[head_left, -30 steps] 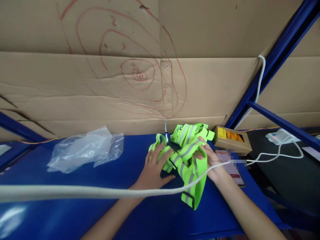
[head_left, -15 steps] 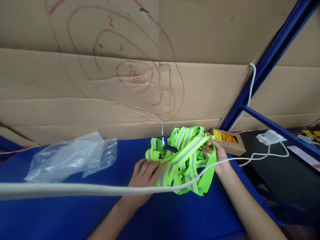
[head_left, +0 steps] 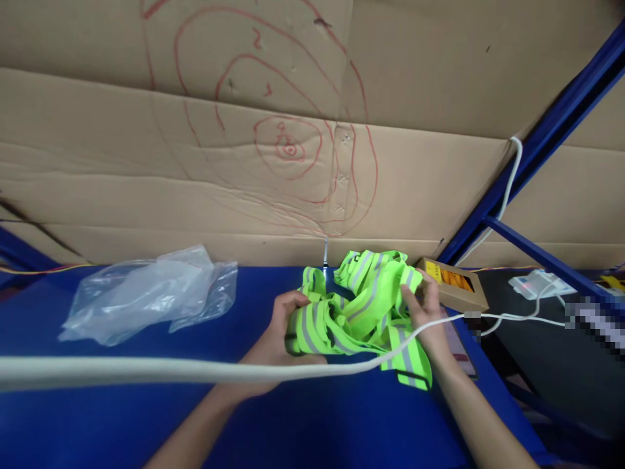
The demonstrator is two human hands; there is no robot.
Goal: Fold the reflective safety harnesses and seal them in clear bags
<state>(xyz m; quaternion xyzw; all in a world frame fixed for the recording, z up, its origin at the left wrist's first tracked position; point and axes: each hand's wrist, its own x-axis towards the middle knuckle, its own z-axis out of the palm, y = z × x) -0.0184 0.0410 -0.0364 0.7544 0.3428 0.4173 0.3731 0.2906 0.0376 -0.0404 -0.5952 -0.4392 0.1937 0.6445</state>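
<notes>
A tangled pile of neon-green reflective straps (head_left: 375, 303) with grey stripes lies on the blue tabletop (head_left: 273, 423). My left hand (head_left: 276, 335) is curled around the left side of the pile, its thumb beneath the folded straps. At the right side, my right hand (head_left: 428, 314) grips a strap end, with some fingertips hidden behind it. A black buckle (head_left: 413, 379) shows on a strap loop hanging low at the right. Across the front of both wrists runs a white cable (head_left: 195, 371), close to the camera.
Clear plastic bags (head_left: 146, 293) lie at the left. An open-windowed cardboard box (head_left: 454, 283) with orange contents stands behind my right hand, and a phone-like flat object (head_left: 459, 348) is beside my wrist. Cardboard (head_left: 415, 176) with red rings backs the table; a blue frame post (head_left: 551, 124) slants at the right.
My left hand has turned from lying over the straps to gripping their left side. The right hand has shifted its hold, and a buckled loop now hangs at the lower right. The view has shifted slightly.
</notes>
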